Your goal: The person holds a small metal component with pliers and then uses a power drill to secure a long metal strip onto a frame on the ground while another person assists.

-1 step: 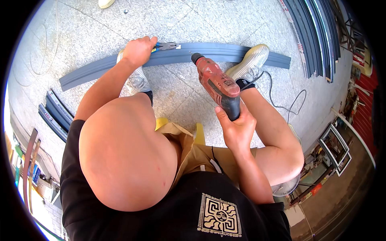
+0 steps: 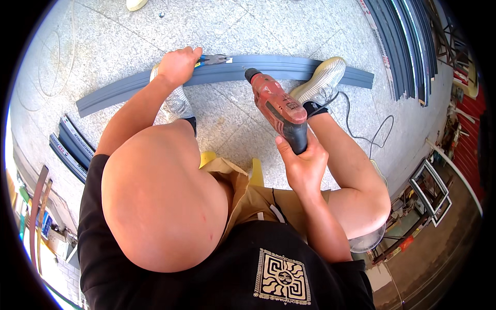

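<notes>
My left hand (image 2: 178, 66) is closed round the handles of a pair of pliers (image 2: 214, 59). Their jaws lie over a long grey profile strip (image 2: 147, 87), near a small white patch on it. In my right hand (image 2: 308, 164) is a red and black power drill (image 2: 276, 101), gripped by its dark handle. The drill's chuck points up and left over the strip's near edge; whether it touches cannot be told. One light shoe (image 2: 326, 77) rests on the strip's right part, and the other shoe (image 2: 178, 106) is below my left hand.
A dark power cord (image 2: 356, 135) curls across the speckled floor right of my leg. Stacked dark profiles (image 2: 398, 46) lie at the far right, and shorter ones (image 2: 72, 147) at the left. A small window-like frame (image 2: 431, 192) stands at the right.
The drill and my right hand have shifted very slightly to the left. My left hand and the pliers have stayed in place.
</notes>
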`<control>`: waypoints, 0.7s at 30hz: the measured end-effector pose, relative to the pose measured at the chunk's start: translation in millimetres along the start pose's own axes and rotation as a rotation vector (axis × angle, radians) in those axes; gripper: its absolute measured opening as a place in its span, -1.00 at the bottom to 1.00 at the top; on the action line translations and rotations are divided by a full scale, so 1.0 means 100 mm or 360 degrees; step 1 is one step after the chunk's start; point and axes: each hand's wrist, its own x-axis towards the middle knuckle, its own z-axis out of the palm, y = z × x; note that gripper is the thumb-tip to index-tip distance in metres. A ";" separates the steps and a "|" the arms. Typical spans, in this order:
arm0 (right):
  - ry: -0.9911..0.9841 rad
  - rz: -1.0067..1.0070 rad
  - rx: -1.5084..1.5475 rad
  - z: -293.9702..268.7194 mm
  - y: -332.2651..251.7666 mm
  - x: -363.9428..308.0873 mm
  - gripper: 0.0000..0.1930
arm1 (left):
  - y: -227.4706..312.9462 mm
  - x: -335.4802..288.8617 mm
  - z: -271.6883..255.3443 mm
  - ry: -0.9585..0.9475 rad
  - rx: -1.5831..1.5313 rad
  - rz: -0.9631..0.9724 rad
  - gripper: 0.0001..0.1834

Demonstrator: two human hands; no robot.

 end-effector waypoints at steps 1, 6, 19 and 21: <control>-0.0008 0.0005 0.0000 0.01 -0.01 0.01 -0.57 | 0.01 -0.01 0.01 0.0003 -0.0001 0.0000 -0.82; -0.0049 0.0024 -0.0067 -0.01 -0.05 0.02 -0.58 | 0.02 0.02 0.03 0.0007 -0.0028 -0.0007 -0.78; 0.0002 -0.0049 -0.0036 0.09 0.01 0.02 -0.57 | 0.04 0.08 -0.03 -0.0105 0.0062 -0.0080 -0.81; 0.0036 -0.0082 -0.0016 0.10 0.01 0.02 -0.61 | 0.06 0.06 -0.04 -0.0114 0.0085 -0.0084 -0.82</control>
